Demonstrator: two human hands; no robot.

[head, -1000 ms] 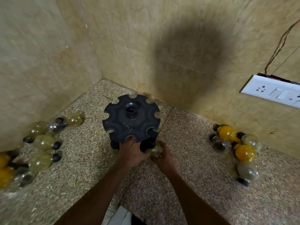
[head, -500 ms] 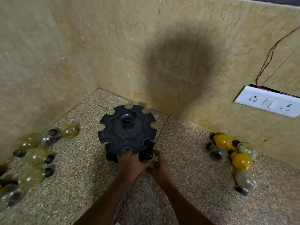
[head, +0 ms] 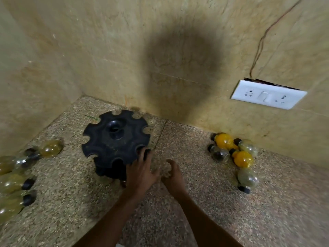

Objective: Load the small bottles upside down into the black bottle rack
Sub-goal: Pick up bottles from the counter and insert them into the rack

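The black bottle rack (head: 114, 139) stands on the speckled floor near the wall corner, its round top ringed with empty notches. My left hand (head: 140, 172) lies on the rack's near right rim, fingers spread, fingertips at a notch. My right hand (head: 173, 174) is just right of it, curled around a blurred clear small bottle (head: 161, 168) held low beside the rack. Several pale yellow bottles (head: 50, 148) with black caps lie on the left. On the right lie two orange bottles (head: 243, 158) and several clear ones (head: 248, 178).
Beige tiled walls meet in a corner close behind the rack. A white socket plate (head: 267, 94) with a loose wire is fixed to the right wall. Bare floor lies between the rack and the bottles on the right.
My left hand has slid from the rack's near edge to its right rim and spread its fingers. My right hand has drawn slightly away to the right. The view has shifted.
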